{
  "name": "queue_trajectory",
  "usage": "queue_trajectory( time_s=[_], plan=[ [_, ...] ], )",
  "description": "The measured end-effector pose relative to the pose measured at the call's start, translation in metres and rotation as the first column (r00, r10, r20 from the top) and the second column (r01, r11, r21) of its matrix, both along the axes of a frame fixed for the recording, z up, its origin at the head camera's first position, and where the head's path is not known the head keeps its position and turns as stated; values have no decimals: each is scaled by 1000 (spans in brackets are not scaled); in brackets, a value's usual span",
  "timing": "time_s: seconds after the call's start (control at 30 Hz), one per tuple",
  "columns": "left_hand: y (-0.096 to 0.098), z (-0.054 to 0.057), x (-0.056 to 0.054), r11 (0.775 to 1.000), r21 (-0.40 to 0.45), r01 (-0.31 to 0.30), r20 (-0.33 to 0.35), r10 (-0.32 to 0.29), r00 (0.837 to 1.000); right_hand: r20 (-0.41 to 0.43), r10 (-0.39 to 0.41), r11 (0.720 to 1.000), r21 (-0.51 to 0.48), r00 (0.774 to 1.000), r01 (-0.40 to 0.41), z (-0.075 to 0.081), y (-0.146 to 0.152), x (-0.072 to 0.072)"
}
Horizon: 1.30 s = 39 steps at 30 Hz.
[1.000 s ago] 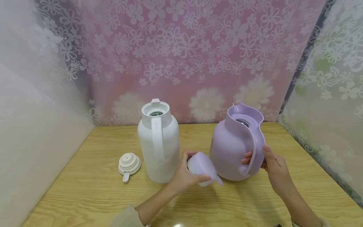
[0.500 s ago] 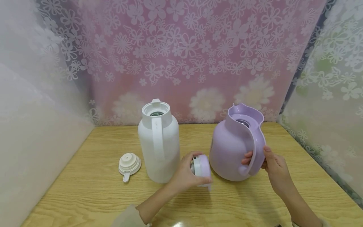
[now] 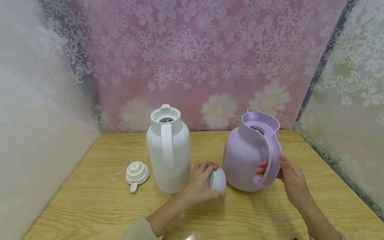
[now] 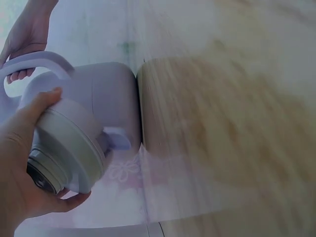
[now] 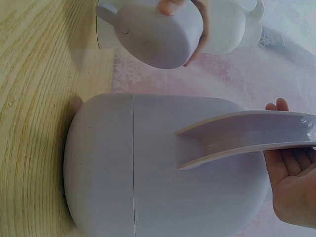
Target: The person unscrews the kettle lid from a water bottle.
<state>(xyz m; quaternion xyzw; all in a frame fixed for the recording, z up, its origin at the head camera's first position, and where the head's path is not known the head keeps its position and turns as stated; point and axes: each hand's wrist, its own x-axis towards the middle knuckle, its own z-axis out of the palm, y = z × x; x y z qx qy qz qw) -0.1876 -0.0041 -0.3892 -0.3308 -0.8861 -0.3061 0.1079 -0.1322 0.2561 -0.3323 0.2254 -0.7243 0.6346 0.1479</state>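
My left hand [image 3: 196,186] grips a lilac-and-white jug stopper [image 3: 218,180] by its sides, held just left of the lilac vacuum jug [image 3: 240,163]. In the left wrist view the stopper [image 4: 71,133] lies on its side, its threaded neck toward the palm and its lever pointing away. The right wrist view shows the stopper's smooth lilac top [image 5: 158,37]. My right hand [image 3: 292,176] holds the jug's handle [image 3: 273,163], thumb outside and fingertips showing through the loop. The lidless jug leans slightly on the table, its inner mouth visible.
A white vacuum jug [image 3: 175,156] stands uncovered left of the lilac one, handle toward me. Farther left, a white stopper [image 3: 136,171] lies upside down on the wooden table [image 3: 99,200]. Flowered sheeting [image 3: 195,66] encloses the back and sides.
My left hand has turned the lilac stopper over; its lever, seen low on the right before, is now out of sight in the head view. My right hand and the jugs keep their places.
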Motion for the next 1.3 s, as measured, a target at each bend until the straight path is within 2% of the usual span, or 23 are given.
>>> queue_trajectory(
  time_s=[0.13,0.3,0.5,0.6,0.9,1.3],
  plan=[
    [4,-2,0,988,-156,-13,-81,0,997,3,-9,1000,2,1000,9,0,0,0],
    [10,-5,1,941,-335,-49,-188,-16,982,3,-19,1000,11,1000,19,-1,0,0],
    [17,-6,3,885,-464,-37,-191,-59,980,3,-3,1000,6,1000,3,-2,1,0],
    [21,-8,3,864,-501,-46,-193,-60,979,2,2,1000,3,1000,-2,-2,1,0],
    [30,-11,2,828,-559,-42,-192,-80,978,-5,8,1000,1,1000,-8,-1,0,0],
    [36,-14,3,801,-596,-49,-181,-75,981,-5,3,1000,4,1000,-3,0,-1,0]
  ],
)
